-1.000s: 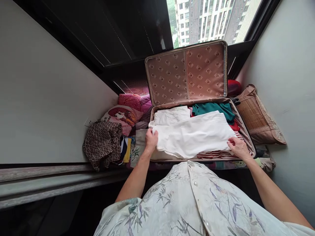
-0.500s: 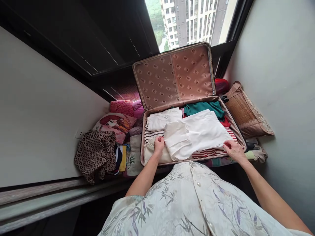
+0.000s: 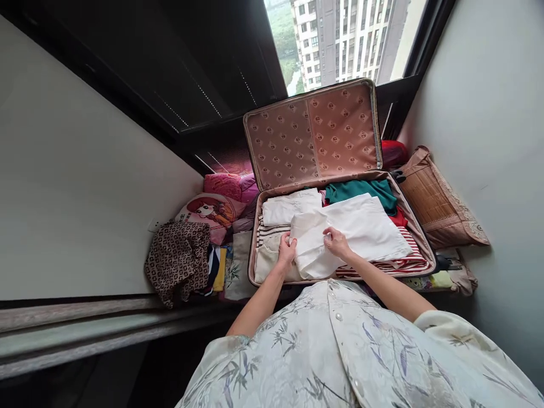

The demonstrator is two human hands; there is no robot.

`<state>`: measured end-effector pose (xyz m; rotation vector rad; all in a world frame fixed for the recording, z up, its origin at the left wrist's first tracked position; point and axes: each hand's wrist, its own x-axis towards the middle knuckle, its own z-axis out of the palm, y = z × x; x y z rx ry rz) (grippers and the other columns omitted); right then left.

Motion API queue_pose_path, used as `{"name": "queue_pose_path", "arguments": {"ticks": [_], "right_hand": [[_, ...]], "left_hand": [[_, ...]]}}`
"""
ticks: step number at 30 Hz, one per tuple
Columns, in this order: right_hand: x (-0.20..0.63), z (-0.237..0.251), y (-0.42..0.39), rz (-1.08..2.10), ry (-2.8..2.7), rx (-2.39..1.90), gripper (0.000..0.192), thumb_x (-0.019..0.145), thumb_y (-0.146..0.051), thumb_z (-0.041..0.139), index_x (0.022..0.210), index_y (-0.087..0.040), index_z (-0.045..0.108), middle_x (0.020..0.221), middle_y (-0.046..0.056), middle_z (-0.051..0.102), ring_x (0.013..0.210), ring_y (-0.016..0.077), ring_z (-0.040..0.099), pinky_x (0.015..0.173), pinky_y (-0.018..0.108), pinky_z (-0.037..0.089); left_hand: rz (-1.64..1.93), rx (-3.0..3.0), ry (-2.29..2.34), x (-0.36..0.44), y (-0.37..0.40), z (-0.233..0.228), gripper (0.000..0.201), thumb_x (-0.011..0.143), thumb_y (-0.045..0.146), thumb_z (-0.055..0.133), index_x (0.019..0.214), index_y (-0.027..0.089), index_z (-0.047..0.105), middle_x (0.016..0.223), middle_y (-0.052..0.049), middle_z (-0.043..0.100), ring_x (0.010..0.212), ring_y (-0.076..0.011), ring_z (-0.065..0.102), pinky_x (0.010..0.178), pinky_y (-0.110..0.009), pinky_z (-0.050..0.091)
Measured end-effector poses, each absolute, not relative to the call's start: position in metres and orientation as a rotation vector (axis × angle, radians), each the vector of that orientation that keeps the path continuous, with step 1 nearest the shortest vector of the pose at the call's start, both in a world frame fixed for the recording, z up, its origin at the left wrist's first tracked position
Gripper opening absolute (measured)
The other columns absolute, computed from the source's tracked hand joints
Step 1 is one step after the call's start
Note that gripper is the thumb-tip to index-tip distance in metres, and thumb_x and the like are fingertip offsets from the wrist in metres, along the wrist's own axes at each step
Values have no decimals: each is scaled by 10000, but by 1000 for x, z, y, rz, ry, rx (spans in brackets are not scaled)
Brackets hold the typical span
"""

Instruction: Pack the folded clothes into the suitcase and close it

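Observation:
An open suitcase [image 3: 255,249] with a patterned pink lid [image 3: 312,133] lies on a window ledge, packed with clothes. On top rests a white garment [image 3: 365,229], its left part folded over. My left hand [image 3: 287,248] grips the folded left edge of that garment. My right hand [image 3: 336,242] pinches the same white fold near its middle. A second folded white piece [image 3: 289,207] sits at the back left, a green garment [image 3: 361,190] at the back right, and striped red-and-white cloth [image 3: 402,264] shows under the white one.
Left of the suitcase lie a leopard-print cloth [image 3: 178,258], a cartoon pillow [image 3: 210,211] and pink bedding [image 3: 225,184]. A woven brown cushion [image 3: 437,204] leans against the right wall. The window [image 3: 340,39] is behind; walls close in on both sides.
The white garment's left end has been folded over to the right. My right hand left the garment's right corner and came to the middle fold; my left hand followed inward.

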<state>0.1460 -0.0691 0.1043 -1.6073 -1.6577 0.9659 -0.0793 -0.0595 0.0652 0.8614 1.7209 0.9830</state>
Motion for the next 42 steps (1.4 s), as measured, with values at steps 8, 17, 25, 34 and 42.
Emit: {"name": "queue_pose_path", "arguments": {"ticks": [8, 17, 25, 34, 42], "right_hand": [[200, 76, -76, 877, -1803, -1775, 300, 724, -189, 514, 953, -229, 704, 609, -16, 596, 627, 177, 572, 638, 268, 430], [199, 65, -90, 626, -1878, -1840, 480, 868, -137, 439, 1299, -211, 636, 1085, 117, 687, 995, 256, 621, 869, 354, 505], [196, 76, -112, 488, -1962, -1747, 588, 941, -290, 553, 1513, -175, 486, 1506, 221, 475, 1352, 398, 448, 1083, 575, 424], [143, 83, -102, 1067, -2251, -1329, 1294, 626, -480, 926, 1675, -321, 185, 1720, 211, 154, 1565, 460, 161, 1174, 675, 265], [185, 43, -83, 745, -1568, -1613, 594, 874, -346, 602, 1439, -185, 523, 1293, 183, 613, 1227, 337, 561, 1086, 560, 459]], "left_hand": [[936, 1172, 1883, -83, -56, 73, 275, 860, 242, 693, 1128, 197, 655, 1053, -90, 671, 856, -180, 677, 828, -319, 561], [695, 1135, 1898, -65, -24, 79, 211, 768, 302, 781, 894, 179, 666, 783, -65, 683, 782, -226, 669, 739, -321, 514], [662, 1510, 1906, -62, -43, 93, 234, 783, 292, 710, 677, 226, 512, 762, -44, 615, 827, -226, 614, 774, -317, 466], [826, 1237, 1760, -59, -40, 93, 52, 880, 213, 527, 897, 234, 482, 872, -32, 633, 778, -184, 604, 744, -287, 485], [649, 1886, 1571, -86, -11, 93, 311, 847, 82, 556, 1118, 220, 618, 1216, -115, 634, 1006, -237, 645, 996, -373, 495]]}}
